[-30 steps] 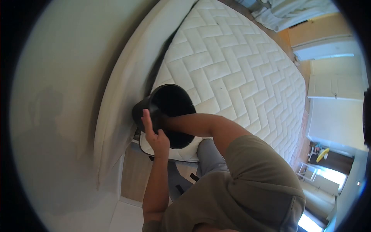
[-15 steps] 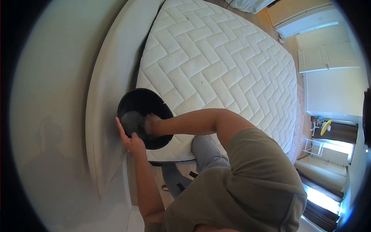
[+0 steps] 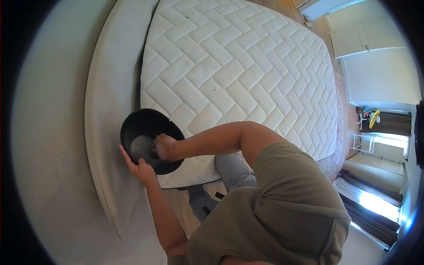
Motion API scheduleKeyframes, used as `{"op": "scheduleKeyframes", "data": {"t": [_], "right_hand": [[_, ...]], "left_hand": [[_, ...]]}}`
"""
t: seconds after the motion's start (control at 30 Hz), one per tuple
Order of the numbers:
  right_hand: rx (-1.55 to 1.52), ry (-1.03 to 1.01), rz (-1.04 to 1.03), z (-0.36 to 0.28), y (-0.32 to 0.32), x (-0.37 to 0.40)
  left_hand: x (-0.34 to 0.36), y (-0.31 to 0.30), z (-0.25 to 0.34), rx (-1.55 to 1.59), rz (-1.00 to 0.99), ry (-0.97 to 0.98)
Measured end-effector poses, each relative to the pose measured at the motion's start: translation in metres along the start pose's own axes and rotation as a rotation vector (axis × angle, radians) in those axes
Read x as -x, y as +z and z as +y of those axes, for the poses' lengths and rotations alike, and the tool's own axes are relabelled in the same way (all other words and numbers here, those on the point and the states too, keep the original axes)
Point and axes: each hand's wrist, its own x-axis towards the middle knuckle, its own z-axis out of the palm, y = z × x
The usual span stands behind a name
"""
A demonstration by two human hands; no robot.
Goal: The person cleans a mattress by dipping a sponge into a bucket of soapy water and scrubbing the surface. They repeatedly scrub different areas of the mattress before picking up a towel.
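Observation:
A black bucket (image 3: pixel 174 128) is tilted open towards me at the corner of the white quilted mattress (image 3: pixel 247 66). Cloudy greyish liquid (image 3: pixel 140 145) shows at its bottom. My left hand (image 3: pixel 140 170) grips the bucket's near left side, thumb over the rim and fingers along the outside. Inside the bucket is my right hand (image 3: pixel 165 146), its fingers curled and closed near the liquid. Something dark seems to be at those fingertips, but shadow hides what it is.
A pale upholstered headboard (image 3: pixel 110 88) runs along the wall at the left of the mattress. White cabinets (image 3: pixel 371 39) stand beyond at the right, with a white rack (image 3: pixel 363 142) and dark curtains (image 3: pixel 371 216). My knee (image 3: pixel 234 170) is against the mattress edge.
The whole view has shifted, so bucket and mattress appear further left. My right hand is still in the bucket, its curled fingers showing a little more clearly. My left hand keeps its grip.

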Motion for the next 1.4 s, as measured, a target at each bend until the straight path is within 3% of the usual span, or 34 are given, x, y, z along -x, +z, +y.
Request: {"op": "scheduleKeyframes", "data": {"t": [0.07, 0.13, 0.17, 0.23, 0.27, 0.33, 0.4, 0.43, 0.53, 0.63, 0.67, 0.7, 0.77, 0.83, 0.9, 0.93, 1.03, 1.07, 1.1, 1.17, 1.2, 1.27, 1.3, 1.37, 1.4], "right_hand": [[0.041, -0.013, 0.059, 0.005, 0.002, 0.004], [-0.112, 0.008, 0.331, 0.005, 0.005, 0.014], [-0.111, 0.006, 0.332, 0.005, 0.016, -0.004], [-0.141, 0.179, 0.083, -0.002, 0.049, -0.058], [-0.154, 0.164, 0.078, -0.004, 0.040, -0.040], [-0.092, 0.026, 0.314, 0.016, 0.003, 0.022], [-0.518, -0.033, 0.475, 0.040, -0.001, 0.042], [-0.675, -0.182, 0.588, 0.058, 0.001, 0.050], [-1.178, -0.432, 0.812, 0.099, 0.007, 0.072], [-1.380, -0.058, 0.577, 0.153, 0.007, 0.089], [-1.243, 0.169, 0.768, 0.174, 0.037, 0.064], [-1.390, 0.070, 0.756, 0.218, 0.064, 0.038], [-1.301, 0.189, 0.879, 0.289, 0.088, -0.003], [-0.938, 0.420, 0.923, 0.348, 0.115, -0.061], [-0.496, 0.717, 0.749, 0.294, 0.087, -0.085], [-0.888, 0.396, 1.056, 0.284, 0.109, -0.138], [-0.485, 0.111, 1.039, 0.187, 0.136, -0.190], [-0.356, 0.031, 0.876, 0.170, 0.110, -0.157], [-0.370, 0.037, 0.867, 0.190, 0.124, -0.159], [-0.464, 0.088, 1.108, 0.274, 0.154, -0.180], [-0.257, 0.293, 1.066, 0.320, 0.142, -0.151], [-0.204, 0.611, 1.010, 0.388, 0.140, -0.110], [-0.147, 0.761, 1.022, 0.392, 0.132, -0.103], [-0.291, 0.810, 1.048, 0.352, 0.128, -0.125], [-0.301, 0.737, 1.089, 0.314, 0.135, -0.152]], "left_hand": [[0.000, 0.003, 0.011, 0.073, 0.015, -0.072], [0.003, 0.004, 0.010, 0.062, 0.002, -0.062], [0.002, 0.005, 0.007, 0.058, 0.005, -0.050], [0.001, 0.009, -0.001, 0.013, 0.011, -0.005], [0.003, 0.005, -0.002, -0.040, 0.013, 0.035], [0.002, 0.003, 0.007, 0.017, 0.003, -0.005], [0.002, 0.000, 0.009, 0.100, 0.002, -0.088], [0.000, -0.001, 0.008, 0.105, 0.024, -0.138], [-0.002, -0.023, -0.005, 0.174, 0.003, -0.077], [-0.001, -0.039, -0.007, 0.276, 0.065, -0.124], [0.000, -0.045, -0.007, 0.263, 0.093, -0.144], [0.004, -0.050, -0.007, 0.244, 0.125, -0.168], [0.005, -0.057, -0.013, 0.166, 0.137, -0.155], [0.006, -0.052, -0.015, 0.213, 0.164, -0.145], [0.005, -0.047, -0.015, 0.187, 0.213, -0.165], [0.002, -0.044, -0.014, 0.168, 0.256, -0.177], [-0.005, -0.030, -0.012, 0.090, 0.282, -0.197], [-0.006, -0.028, -0.014, 0.021, 0.288, -0.163], [-0.001, -0.031, -0.012, 0.013, 0.278, -0.174], [0.000, -0.040, -0.013, -0.167, 0.291, -0.157], [-0.001, -0.043, -0.014, -0.160, 0.319, -0.187], [-0.001, -0.045, -0.015, -0.176, 0.357, -0.206], [0.001, -0.046, -0.013, -0.190, 0.386, -0.223], [0.004, -0.045, -0.014, -0.214, 0.373, -0.207], [0.002, -0.042, -0.015, -0.234, 0.359, -0.173]]}}
